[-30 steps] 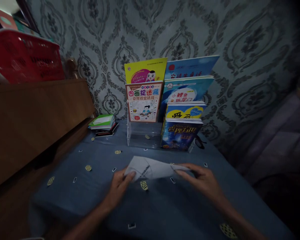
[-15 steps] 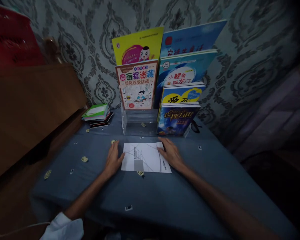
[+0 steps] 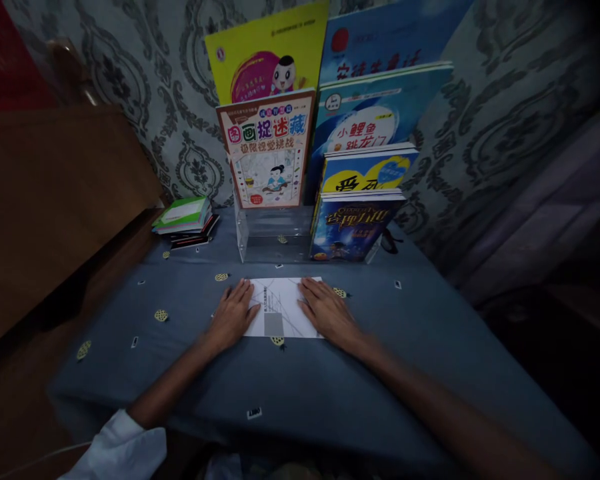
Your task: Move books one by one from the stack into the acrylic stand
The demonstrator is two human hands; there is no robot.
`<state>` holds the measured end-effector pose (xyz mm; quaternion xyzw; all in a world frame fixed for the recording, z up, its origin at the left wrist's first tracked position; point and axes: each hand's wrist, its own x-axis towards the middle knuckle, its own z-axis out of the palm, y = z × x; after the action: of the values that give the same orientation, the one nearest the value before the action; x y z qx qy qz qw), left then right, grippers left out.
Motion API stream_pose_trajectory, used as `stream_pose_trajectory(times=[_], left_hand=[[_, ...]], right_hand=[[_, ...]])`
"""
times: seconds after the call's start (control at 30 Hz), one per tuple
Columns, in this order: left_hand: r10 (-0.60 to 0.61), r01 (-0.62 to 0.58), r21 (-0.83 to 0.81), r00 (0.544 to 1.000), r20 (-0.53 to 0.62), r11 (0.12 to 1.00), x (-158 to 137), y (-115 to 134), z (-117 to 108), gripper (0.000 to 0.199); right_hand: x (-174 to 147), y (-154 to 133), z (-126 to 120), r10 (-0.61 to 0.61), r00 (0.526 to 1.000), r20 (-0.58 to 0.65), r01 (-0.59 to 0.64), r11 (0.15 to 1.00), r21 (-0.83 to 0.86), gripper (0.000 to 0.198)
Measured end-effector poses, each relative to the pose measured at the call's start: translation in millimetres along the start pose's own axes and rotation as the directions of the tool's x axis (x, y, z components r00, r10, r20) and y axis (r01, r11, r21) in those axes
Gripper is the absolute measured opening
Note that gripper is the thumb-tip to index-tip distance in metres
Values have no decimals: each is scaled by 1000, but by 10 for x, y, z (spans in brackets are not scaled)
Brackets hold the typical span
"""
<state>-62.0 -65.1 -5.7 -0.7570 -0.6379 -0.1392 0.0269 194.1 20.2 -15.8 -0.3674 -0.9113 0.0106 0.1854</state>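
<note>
A white printed paper [image 3: 291,308], either a single sheet or a thin booklet, lies flat on the blue-grey tablecloth [image 3: 300,387]. Thin grey lines, a grey square and small dark print mark its face. My left hand [image 3: 233,312] rests flat over its left end, fingers stretched out and open. On the right end lies my right hand [image 3: 331,313], also open, palm down and covering that edge. Beyond the paper stands a clear acrylic book rack [image 3: 275,250].
Several upright books fill the rack, among them a picture-puzzle book [image 3: 267,150] and a dark blue book [image 3: 353,227]. A small stack of books [image 3: 186,217] is at the left back. A brown wooden cabinet [image 3: 65,220] borders the table's left; dark glasses [image 3: 390,240] lie right of the rack.
Both hands have moved inward from the paper's side edges onto its face. The paper looks slightly farther left, and the view has tilted a little downward.
</note>
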Motion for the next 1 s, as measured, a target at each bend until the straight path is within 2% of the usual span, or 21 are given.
stream_pose_trajectory(times=[0.33, 0.47, 0.67, 0.83, 1.0], left_hand=[[89, -93, 28, 989, 117, 995, 273, 274, -49, 52], [127, -128, 1, 987, 102, 992, 350, 352, 22, 52], [140, -140, -12, 989, 54, 990, 386, 399, 118, 50], [145, -145, -6, 987, 63, 989, 388, 400, 93, 51], [149, -150, 4, 985, 86, 989, 393, 404, 63, 52]], right_hand=[[-1, -7, -14, -11, 1000, 10, 11, 1000, -17, 47], [30, -23, -37, -6, 1000, 30, 6, 1000, 6, 44], [220, -165, 46, -101, 985, 138, 83, 988, 132, 52], [266, -180, 130, -80, 994, 80, 65, 982, 177, 52], [150, -48, 50, -8, 998, 70, -1, 991, 135, 50]])
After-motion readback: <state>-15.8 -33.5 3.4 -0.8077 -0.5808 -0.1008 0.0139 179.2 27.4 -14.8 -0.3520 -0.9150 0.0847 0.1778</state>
